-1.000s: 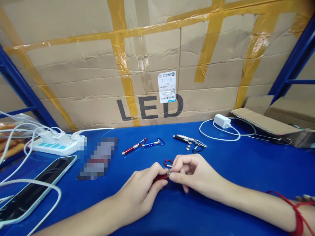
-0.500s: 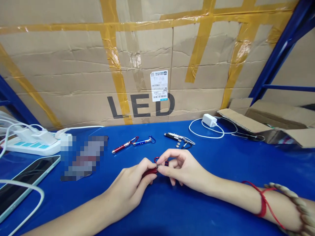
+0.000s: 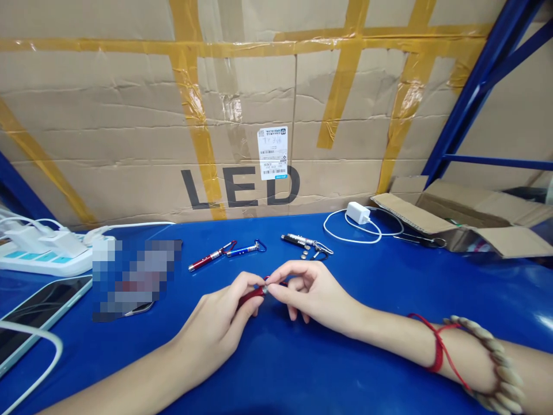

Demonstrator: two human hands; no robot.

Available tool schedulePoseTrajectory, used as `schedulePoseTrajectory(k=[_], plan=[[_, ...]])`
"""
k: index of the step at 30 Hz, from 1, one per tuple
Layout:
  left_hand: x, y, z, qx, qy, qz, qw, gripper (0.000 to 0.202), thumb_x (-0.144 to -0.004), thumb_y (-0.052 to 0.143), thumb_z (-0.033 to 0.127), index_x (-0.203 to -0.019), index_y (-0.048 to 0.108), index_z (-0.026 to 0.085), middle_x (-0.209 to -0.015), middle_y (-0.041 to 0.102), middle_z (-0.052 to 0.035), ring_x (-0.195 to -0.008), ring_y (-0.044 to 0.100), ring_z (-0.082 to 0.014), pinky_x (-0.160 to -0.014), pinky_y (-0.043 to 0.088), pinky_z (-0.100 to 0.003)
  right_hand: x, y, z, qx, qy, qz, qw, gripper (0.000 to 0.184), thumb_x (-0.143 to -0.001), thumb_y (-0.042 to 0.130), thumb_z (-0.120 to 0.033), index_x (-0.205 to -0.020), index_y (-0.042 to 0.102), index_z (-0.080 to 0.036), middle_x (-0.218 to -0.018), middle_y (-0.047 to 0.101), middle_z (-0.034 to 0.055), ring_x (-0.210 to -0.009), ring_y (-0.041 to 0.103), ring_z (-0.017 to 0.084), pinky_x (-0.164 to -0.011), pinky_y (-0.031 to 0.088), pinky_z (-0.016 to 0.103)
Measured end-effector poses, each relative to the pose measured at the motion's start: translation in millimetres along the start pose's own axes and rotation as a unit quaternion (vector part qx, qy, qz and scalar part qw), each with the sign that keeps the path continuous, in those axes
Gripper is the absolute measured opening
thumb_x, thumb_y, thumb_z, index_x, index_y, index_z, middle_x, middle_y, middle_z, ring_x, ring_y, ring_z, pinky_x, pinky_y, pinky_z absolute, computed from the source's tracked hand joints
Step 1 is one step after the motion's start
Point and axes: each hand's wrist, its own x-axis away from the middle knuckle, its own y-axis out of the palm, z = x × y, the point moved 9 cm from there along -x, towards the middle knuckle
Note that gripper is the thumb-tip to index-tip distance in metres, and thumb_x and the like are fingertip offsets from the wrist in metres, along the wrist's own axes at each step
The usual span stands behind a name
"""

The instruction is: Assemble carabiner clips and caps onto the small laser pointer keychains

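My left hand is closed around the body of a small red keychain flashlight, low over the blue tabletop. My right hand pinches the silver end cap of the same flashlight between thumb and forefinger; its red clip peeks out behind the fingers. Farther back lie a red flashlight, a blue flashlight and a black flashlight with small button cells beside it.
A big taped cardboard box marked LED walls the back. A white charger with cable and an open carton sit at the right. At the left are a power strip, a phone and white cables.
The view has swung right, so everything has slid left in the picture. Both hands stay joined on the red flashlight, now slightly farther from me, with the clip more covered by fingers.
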Motion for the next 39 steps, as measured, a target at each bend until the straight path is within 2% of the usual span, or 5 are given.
schedulePoseTrajectory(k=[9, 19, 29, 35, 39], plan=[[-1, -2.2, 1, 0.000, 0.005, 0.012, 1.000, 0.020, -0.094, 0.030, 0.025, -0.107, 0.044, 0.024, -0.079, 0.059, 0.0036, -0.069, 0.058, -0.0106, -0.065, 0.041, -0.019, -4, -1, 6, -0.036, 0.027, -0.016, 0.999, 0.033, -0.071, 0.067, -0.042, -0.087, 0.066, -0.012, -0.045, 0.054, -0.0044, -0.036, 0.044, 0.003, -0.036, 0.037, 0.013], [-2, -2.4, 5, -0.001, 0.045, 0.027, 0.999, 0.019, -0.092, 0.036, 0.022, -0.100, 0.054, 0.023, -0.082, 0.061, 0.0012, -0.071, 0.057, -0.0116, -0.066, 0.044, -0.019, -7, -4, 11, -0.057, 0.044, -0.010, 0.997, 0.034, -0.061, 0.075, -0.039, -0.080, 0.068, -0.011, -0.043, 0.054, -0.0046, -0.035, 0.043, 0.003, -0.035, 0.034, 0.014], [11, -2.5, 26, -0.014, 0.170, 0.033, 0.985, 0.021, -0.093, 0.037, 0.019, -0.102, 0.056, 0.018, -0.079, 0.061, -0.0026, -0.070, 0.055, -0.0124, -0.066, 0.043, -0.019, -7, 1, 17, -0.011, 0.108, -0.087, 0.990, 0.026, -0.053, 0.079, -0.029, -0.065, 0.065, -0.010, -0.045, 0.057, -0.0021, -0.037, 0.048, 0.005, -0.030, 0.035, 0.012], [10, 2.7, 25, -0.031, 0.163, 0.003, 0.986, 0.022, -0.094, 0.035, 0.021, -0.094, 0.057, 0.016, -0.074, 0.060, -0.0036, -0.066, 0.050, -0.0132, -0.062, 0.041, -0.022, -5, 5, 21, 0.008, 0.119, -0.084, 0.989, 0.026, -0.050, 0.080, -0.026, -0.061, 0.062, -0.011, -0.044, 0.056, -0.0027, -0.038, 0.048, 0.005, -0.028, 0.032, 0.010], [11, 1.1, 23, -0.032, 0.156, 0.017, 0.987, 0.023, -0.094, 0.036, 0.021, -0.095, 0.058, 0.016, -0.074, 0.060, -0.0038, -0.066, 0.051, -0.0134, -0.063, 0.041, -0.023, -4, 4, 23, 0.023, 0.120, -0.066, 0.990, 0.028, -0.053, 0.078, -0.030, -0.059, 0.056, -0.013, -0.043, 0.054, -0.0038, -0.036, 0.047, 0.006, -0.026, 0.030, 0.011]])
